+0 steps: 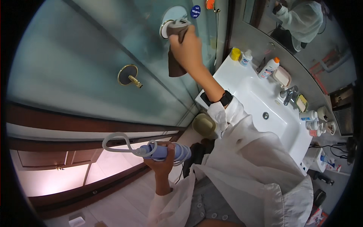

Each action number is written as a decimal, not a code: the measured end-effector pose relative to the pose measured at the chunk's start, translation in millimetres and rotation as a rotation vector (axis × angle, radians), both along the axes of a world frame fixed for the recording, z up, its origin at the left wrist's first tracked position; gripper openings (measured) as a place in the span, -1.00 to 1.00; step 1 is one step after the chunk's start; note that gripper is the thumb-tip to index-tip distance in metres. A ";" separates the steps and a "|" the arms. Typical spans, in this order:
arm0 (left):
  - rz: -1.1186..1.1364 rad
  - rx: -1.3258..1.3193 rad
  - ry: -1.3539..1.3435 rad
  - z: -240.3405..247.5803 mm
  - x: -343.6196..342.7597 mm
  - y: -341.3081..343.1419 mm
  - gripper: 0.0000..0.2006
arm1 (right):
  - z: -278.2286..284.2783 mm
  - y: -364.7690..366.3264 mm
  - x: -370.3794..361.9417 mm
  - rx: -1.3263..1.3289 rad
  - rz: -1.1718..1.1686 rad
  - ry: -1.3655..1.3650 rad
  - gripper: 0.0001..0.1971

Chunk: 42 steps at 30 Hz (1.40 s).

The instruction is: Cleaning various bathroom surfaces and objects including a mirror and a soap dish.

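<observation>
My right hand (pixel 188 51) is raised to the frosted glass panel (pixel 94 60), its fingers closed round a brown cloth (pixel 176 67) that hangs below the fist. A pale grey bunched strip or cord (pixel 179 23) shows above the fingers, against a round gold-rimmed fitting (pixel 164 30) on the glass. Lower down, my left hand (pixel 162 166) is wrapped round a lavender cylindrical device (pixel 160 152). Its pale cord (pixel 183 154) is coiled round one end, and a thick pale loop (pixel 123 150) sticks out at the other. What kind of device it is, I cannot tell.
A gold handle (pixel 130 75) juts from the glass. On my right, a white washbasin (pixel 249 113) carries bottles (pixel 269 68), a soap dish (pixel 282 76) and a tap (pixel 289 94) below a mirror (pixel 302 30). An olive bin (pixel 204 125) stands on the floor beside the basin.
</observation>
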<state>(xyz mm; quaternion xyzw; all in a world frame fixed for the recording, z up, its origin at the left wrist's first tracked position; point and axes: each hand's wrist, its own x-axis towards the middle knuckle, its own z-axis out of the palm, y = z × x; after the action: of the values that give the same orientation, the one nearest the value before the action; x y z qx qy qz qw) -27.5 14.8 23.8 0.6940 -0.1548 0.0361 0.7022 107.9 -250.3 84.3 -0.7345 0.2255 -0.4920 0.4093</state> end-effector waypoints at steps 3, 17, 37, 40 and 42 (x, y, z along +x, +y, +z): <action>0.008 0.070 -0.021 2.3 2.1 11.2 -0.75 | -2.5 -23.9 7.2 0.163 0.013 -0.044 -0.62; -0.044 0.082 0.097 2.1 -2.8 4.2 -0.68 | 24.2 -14.3 1.7 -0.005 0.026 0.256 -0.55; -0.063 0.106 0.033 6.4 0.8 -18.1 -0.85 | -14.5 -42.4 26.4 0.361 0.236 -0.125 -0.67; -0.022 0.118 0.034 8.3 1.6 -5.3 -0.86 | -18.4 -48.7 17.5 1.107 0.629 -0.248 -0.73; -0.011 0.139 0.044 8.3 -0.1 -2.0 -0.86 | -19.1 -54.8 -0.5 1.214 0.655 -0.302 -0.73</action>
<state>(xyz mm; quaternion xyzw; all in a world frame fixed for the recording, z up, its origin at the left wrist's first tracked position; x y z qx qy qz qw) -27.6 12.8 32.0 0.7408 -0.1455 0.0060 0.6558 107.4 -305.2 65.2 -0.3300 0.1683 -0.2275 0.9006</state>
